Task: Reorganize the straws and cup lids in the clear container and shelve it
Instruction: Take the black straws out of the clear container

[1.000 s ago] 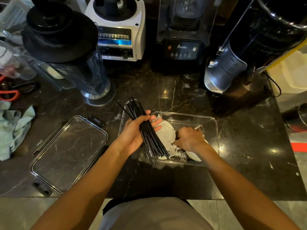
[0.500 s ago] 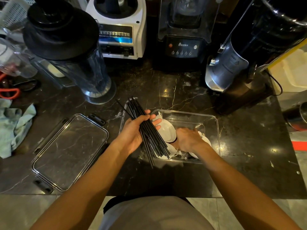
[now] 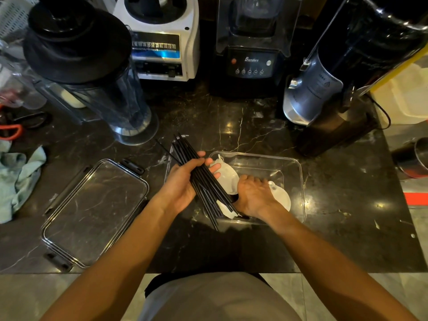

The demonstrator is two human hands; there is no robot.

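Note:
A clear plastic container (image 3: 298, 172) sits on the dark marble counter with white cup lids (image 3: 228, 178) inside. My left hand (image 3: 183, 181) grips a bundle of black straws (image 3: 201, 177) slanted over the container's left end. My right hand (image 3: 254, 196) is down inside the container, fingers curled among the lids and the straws' lower ends; what it holds is hidden. Another white lid (image 3: 281, 196) lies just right of that hand.
The container's clear lid (image 3: 97, 209) with black clips lies to the left. A blender jug (image 3: 92, 72), two blender bases (image 3: 162, 40) and a silver machine (image 3: 310, 96) stand behind. A green cloth (image 3: 18, 179) lies far left, a metal cup (image 3: 414, 158) far right.
My right hand has shifted slightly left inside the container, toward the lower ends of the straws. The left hand keeps its hold on the bundle.

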